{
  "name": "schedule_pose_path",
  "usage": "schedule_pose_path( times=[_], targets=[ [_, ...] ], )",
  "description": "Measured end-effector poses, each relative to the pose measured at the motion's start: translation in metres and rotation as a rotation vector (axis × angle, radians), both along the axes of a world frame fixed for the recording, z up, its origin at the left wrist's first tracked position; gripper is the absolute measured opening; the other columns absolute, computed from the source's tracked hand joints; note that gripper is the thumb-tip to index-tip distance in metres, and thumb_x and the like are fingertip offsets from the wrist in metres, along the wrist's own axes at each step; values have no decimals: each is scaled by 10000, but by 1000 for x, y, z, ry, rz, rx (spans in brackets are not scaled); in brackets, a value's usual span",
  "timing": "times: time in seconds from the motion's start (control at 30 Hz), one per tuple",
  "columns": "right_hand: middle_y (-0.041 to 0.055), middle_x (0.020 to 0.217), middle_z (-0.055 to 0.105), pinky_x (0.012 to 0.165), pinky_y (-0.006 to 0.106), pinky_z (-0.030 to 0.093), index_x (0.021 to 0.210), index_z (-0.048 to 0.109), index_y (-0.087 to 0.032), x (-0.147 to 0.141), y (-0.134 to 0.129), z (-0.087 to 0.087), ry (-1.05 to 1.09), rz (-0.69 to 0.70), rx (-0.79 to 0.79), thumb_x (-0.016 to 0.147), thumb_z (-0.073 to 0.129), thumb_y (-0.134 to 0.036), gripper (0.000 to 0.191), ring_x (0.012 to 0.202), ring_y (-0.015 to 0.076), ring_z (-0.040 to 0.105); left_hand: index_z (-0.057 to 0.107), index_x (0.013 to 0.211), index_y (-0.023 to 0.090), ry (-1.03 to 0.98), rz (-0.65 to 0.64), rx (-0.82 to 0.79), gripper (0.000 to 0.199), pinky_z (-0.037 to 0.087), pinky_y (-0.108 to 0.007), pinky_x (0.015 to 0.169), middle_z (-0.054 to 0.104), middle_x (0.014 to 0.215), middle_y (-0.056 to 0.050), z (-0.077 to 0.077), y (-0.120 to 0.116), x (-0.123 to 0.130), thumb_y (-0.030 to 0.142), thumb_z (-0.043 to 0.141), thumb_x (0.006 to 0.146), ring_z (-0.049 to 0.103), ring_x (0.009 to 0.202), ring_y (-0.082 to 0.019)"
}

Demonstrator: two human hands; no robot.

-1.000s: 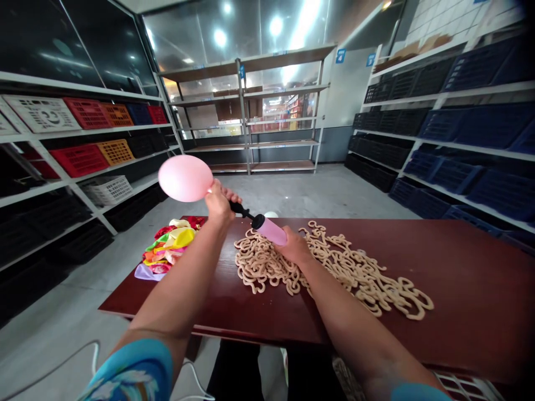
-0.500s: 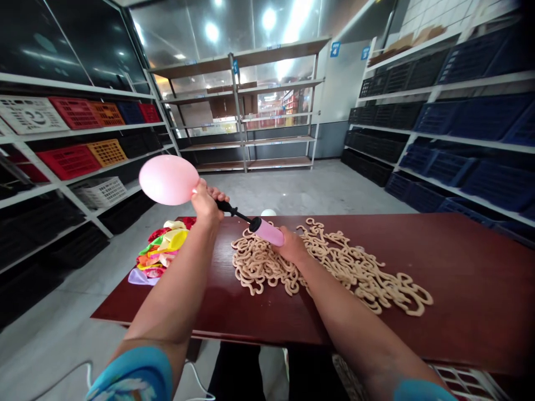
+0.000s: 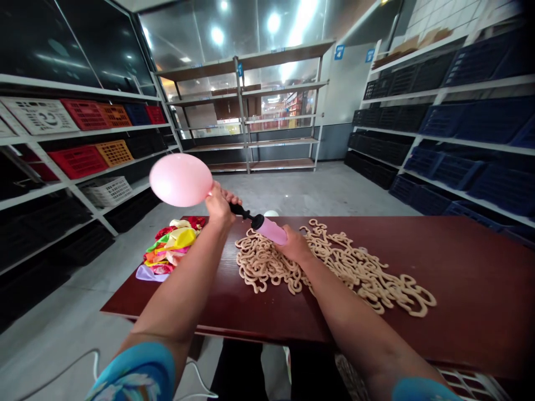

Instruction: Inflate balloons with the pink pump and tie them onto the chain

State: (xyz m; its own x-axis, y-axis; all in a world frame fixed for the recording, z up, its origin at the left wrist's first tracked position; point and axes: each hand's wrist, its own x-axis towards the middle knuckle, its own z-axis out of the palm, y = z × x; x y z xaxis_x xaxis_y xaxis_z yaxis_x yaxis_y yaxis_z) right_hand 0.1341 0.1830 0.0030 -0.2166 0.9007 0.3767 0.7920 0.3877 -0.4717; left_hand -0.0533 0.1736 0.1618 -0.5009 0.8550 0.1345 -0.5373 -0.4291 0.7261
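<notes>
A pink balloon [image 3: 181, 180], round and inflated, sits at the left end of a balloon pump. My left hand [image 3: 220, 204] is closed around the pump's black end, with the balloon's neck at its fingers. A black rod links that end to the pump's pink barrel [image 3: 271, 230], which my right hand [image 3: 293, 245] grips. The pump slants down to the right above the table. Beneath my right hand and forearm lies a spread of tan curved, hook-like pieces [image 3: 267, 264]. Flat, uninflated balloons [image 3: 178, 239] in several colours form a pile left of my left forearm.
The dark red table [image 3: 468, 267] extends to the right. Behind it, on the floor side, a pale round thing [image 3: 271, 213] shows partly. Shelves with coloured crates [image 3: 83, 161] stand left, and blue crates [image 3: 472, 175] right. A metal rack [image 3: 246, 133] is at the back.
My left hand has come closer to the barrel, and less of the black rod shows. The pink balloon moved right with it and looks slightly bigger. My right hand keeps its grip.
</notes>
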Motion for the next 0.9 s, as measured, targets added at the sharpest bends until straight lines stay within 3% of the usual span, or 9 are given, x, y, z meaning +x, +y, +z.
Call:
schedule_pose_path(
  times=[0.17, 0.27, 0.43, 0.77, 0.9],
  targets=[
    [62, 886, 638, 613, 285, 364, 1025, 528, -219, 1, 4, -3, 22, 4, 0, 675, 629, -440, 426, 775, 211, 592, 196, 577, 212, 78, 71, 98, 439, 359, -220, 370, 217, 431, 75, 43, -9, -44, 404, 534, 781, 304, 330, -68],
    [60, 902, 639, 633, 282, 372, 1023, 527, -217, 1, 4, -3, 24, 24, -33, 663, 656, -397, 423, 796, 207, 595, 187, 577, 211, 104, 127, 119, 435, 362, -213, 372, 211, 431, 74, 49, -7, -55, 399, 519, 785, 300, 334, -64],
    [56, 922, 651, 644, 276, 374, 1051, 522, -223, 2, 2, 0, -15, 4, -128, 635, 704, -358, 474, 802, 206, 604, 188, 576, 213, 68, 122, 93, 443, 345, -213, 368, 218, 432, 75, 29, 2, -36, 421, 514, 792, 307, 330, -63],
    [65, 924, 656, 653, 303, 416, 1066, 530, -220, 1, 0, 0, 6, 7, -114, 636, 683, -389, 487, 803, 224, 618, 216, 565, 210, -9, 7, -36, 478, 321, -212, 366, 242, 424, 83, -27, 12, 30, 494, 542, 771, 324, 326, -63],
    [69, 925, 655, 646, 298, 412, 1049, 522, -215, 0, -2, 3, -5, 1, -96, 659, 670, -404, 459, 808, 220, 615, 209, 566, 209, -18, -9, -33, 491, 330, -217, 375, 241, 425, 85, -31, 10, 32, 504, 550, 762, 330, 325, -64]
  ],
)
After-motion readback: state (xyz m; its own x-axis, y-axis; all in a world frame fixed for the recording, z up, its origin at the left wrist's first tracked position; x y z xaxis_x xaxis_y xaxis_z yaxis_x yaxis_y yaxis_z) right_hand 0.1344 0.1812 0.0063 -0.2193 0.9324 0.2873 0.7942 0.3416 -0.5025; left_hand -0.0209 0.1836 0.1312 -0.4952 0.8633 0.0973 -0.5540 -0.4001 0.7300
